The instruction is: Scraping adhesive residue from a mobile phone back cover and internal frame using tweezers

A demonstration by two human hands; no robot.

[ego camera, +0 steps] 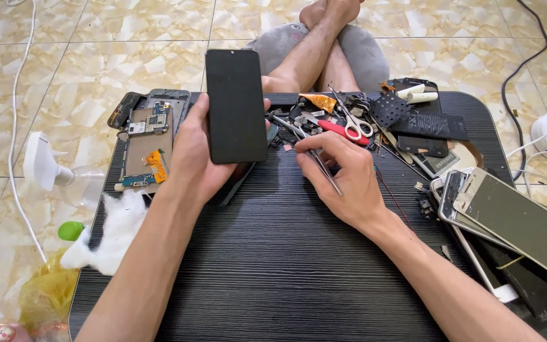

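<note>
My left hand [194, 155] grips a black smartphone [236, 104] from below and holds it upright, dark screen toward me, above the far part of the black table [273, 266]. Just right of it, my right hand [343, 177] pinches metal tweezers [305, 147], whose tips point left toward a pile of small phone parts [299, 120]. The two hands sit close together without touching.
An opened phone with a bare circuit board [150, 139] lies at the far left, white cotton [118, 228] below it. Red-handled scissors [349, 130], a flat battery [432, 125] and stacked phones [508, 218] lie to the right. A spray bottle [49, 168] and cables lie on the floor.
</note>
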